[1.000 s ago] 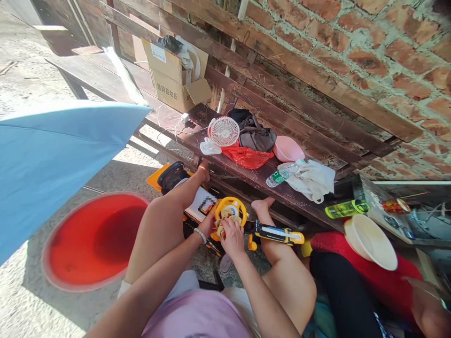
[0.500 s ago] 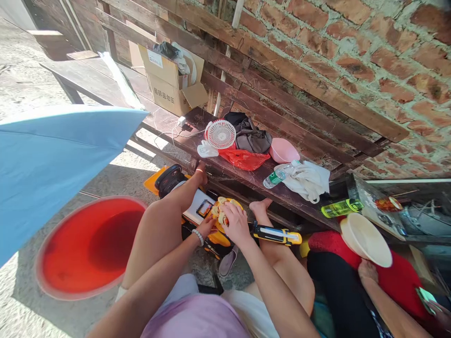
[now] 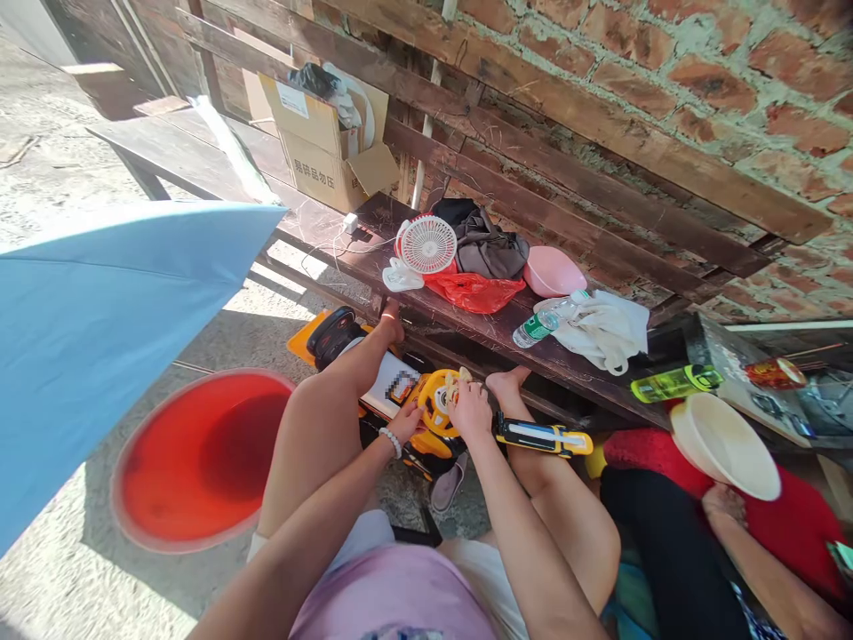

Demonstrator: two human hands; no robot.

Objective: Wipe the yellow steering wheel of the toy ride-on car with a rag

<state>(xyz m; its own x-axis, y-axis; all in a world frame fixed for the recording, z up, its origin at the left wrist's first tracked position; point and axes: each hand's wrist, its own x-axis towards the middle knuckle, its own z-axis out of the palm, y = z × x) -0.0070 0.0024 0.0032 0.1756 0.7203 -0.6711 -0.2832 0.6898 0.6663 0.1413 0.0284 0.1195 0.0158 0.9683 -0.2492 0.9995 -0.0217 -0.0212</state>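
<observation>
Between my knees is a yellow, white and black ride-on toy vehicle (image 3: pixel 390 384) with a yellow steering wheel (image 3: pixel 432 391). My left hand (image 3: pixel 403 425), with a beaded bracelet at the wrist, has its fingers curled on the wheel's left rim. At the right side of the wheel, my right hand (image 3: pixel 472 411) is closed on a crumpled pale-yellow cloth (image 3: pixel 456 382), pressed against the rim. Most of the cloth is hidden under the fingers. A yellow-and-black toy arm (image 3: pixel 546 436) sticks out to the right, across my leg.
A wooden bench (image 3: pixel 459 324) holds a white fan (image 3: pixel 428 245), a red bag (image 3: pixel 474 292), a pink bowl (image 3: pixel 555 271) and a water bottle (image 3: pixel 537 327). A red tub (image 3: pixel 166 462) stands left, below a blue umbrella (image 3: pixel 133 293). Another person's hand (image 3: pixel 725 507) is near a cream basin (image 3: pixel 723 444).
Earlier both hands were together at the cloth over the wheel. My right hand has carried it to the right rim, leaving my left hand on the wheel. The view has shifted slightly.
</observation>
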